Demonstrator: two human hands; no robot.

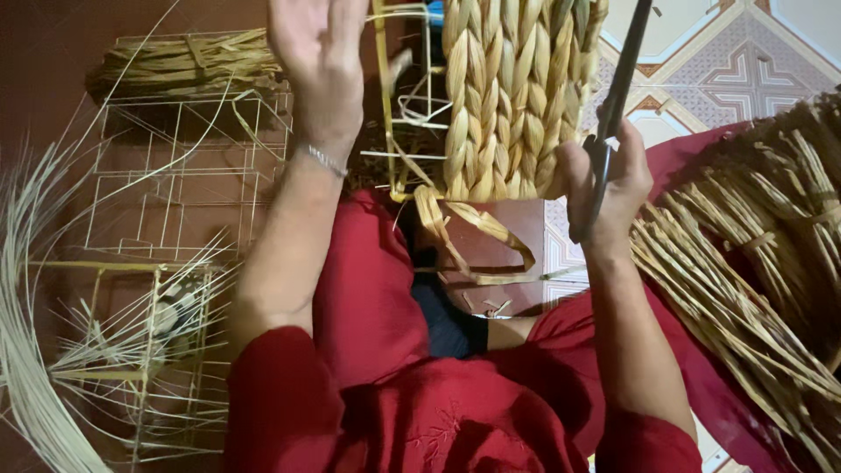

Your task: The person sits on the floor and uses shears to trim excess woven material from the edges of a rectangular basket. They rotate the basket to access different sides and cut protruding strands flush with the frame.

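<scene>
A half-woven basket (pixel 512 88) of thick straw-coloured braids on a wire frame hangs at top centre, loose strands (pixel 477 236) trailing from its lower edge. My left hand (pixel 317 61) is raised to the left of it, fingers apart, palm empty, a thin bracelet on the wrist. My right hand (pixel 609 180) is shut on a pair of dark scissors (pixel 618 96) whose blades point up along the basket's right side. Red sleeves and red clothing fill the lower middle of the view.
Bare wire frames (pixel 180 171) lie on the floor at left, with a bundle of dried fibre (pixel 180 61) above them and thin pale reeds (pixel 35 350) fanned at far left. Bundles of dried stalks (pixel 753 280) lie at right on a patterned tile floor (pixel 745 70).
</scene>
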